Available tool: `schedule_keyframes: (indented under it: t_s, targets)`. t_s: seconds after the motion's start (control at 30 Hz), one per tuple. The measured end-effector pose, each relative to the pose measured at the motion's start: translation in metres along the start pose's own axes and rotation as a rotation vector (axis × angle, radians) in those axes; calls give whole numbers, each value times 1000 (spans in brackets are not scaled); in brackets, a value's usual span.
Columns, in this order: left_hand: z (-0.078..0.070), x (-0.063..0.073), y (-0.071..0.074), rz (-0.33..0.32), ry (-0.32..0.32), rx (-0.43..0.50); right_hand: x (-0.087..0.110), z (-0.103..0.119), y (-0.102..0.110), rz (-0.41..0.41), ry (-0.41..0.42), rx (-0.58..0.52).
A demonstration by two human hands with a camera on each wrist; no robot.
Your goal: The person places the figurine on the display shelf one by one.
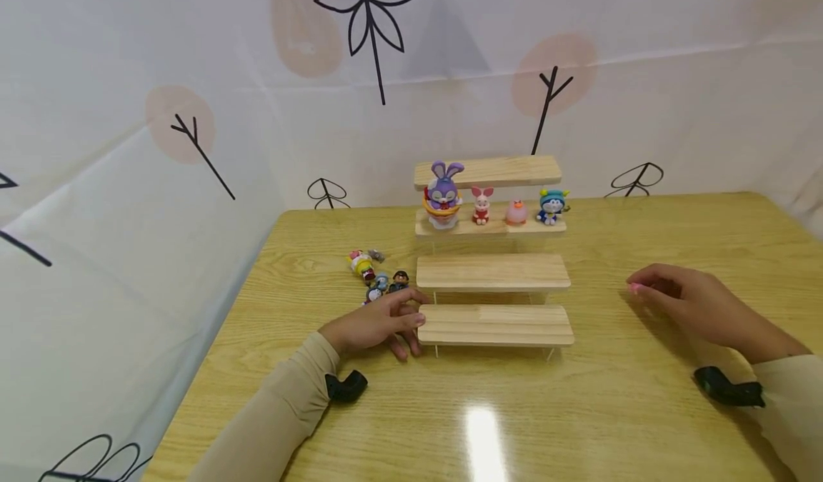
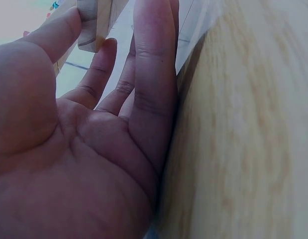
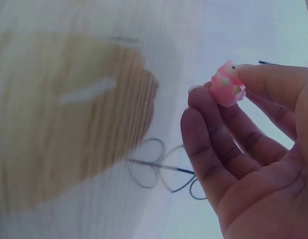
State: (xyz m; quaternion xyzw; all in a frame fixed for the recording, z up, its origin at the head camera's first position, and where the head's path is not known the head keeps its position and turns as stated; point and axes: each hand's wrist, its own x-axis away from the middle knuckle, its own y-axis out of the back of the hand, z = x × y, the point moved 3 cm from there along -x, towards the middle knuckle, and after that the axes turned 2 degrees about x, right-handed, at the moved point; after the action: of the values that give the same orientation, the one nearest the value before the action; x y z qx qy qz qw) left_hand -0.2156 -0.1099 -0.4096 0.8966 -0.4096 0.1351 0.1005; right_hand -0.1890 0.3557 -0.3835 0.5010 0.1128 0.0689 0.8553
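Note:
My right hand (image 1: 701, 307) pinches a tiny pink figurine (image 3: 227, 87) with pale green spots between thumb and fingertips, over the table to the right of a tiered wooden display shelf (image 1: 494, 273). At the left end of its lowest board (image 1: 495, 325), my left hand (image 1: 373, 323) holds the edge, thumb above and a finger beneath. On the second board from the top stand a purple rabbit figurine (image 1: 444, 195), a piglet figurine (image 1: 481, 206), a round pink figurine (image 1: 516, 213) and a blue-hooded figurine (image 1: 551, 207).
Several small figurines lie in a group left of the shelf, among them a yellow-and-pink one (image 1: 362, 265) and a dark-clothed one (image 1: 400, 280). Behind the wooden table (image 1: 643, 425) hangs a white patterned cloth (image 1: 463, 111).

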Motion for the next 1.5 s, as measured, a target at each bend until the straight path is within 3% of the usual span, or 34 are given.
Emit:
schedule_keyframes:
  t_s: [0.67,0.83,1.27,1.5]
  targets:
    - [-4,-1,0,-7,0,-2,0,22,1,-117,90,-42]
    - [-5,-1,0,-4,0,-5,0,32,3,-131,72,-74]
    - [-4,2,0,-6,1,-10,2,66,3,-186,142,-145]
    - [-1,0,0,-7,3,2,7,90,6,-232,140,-185]
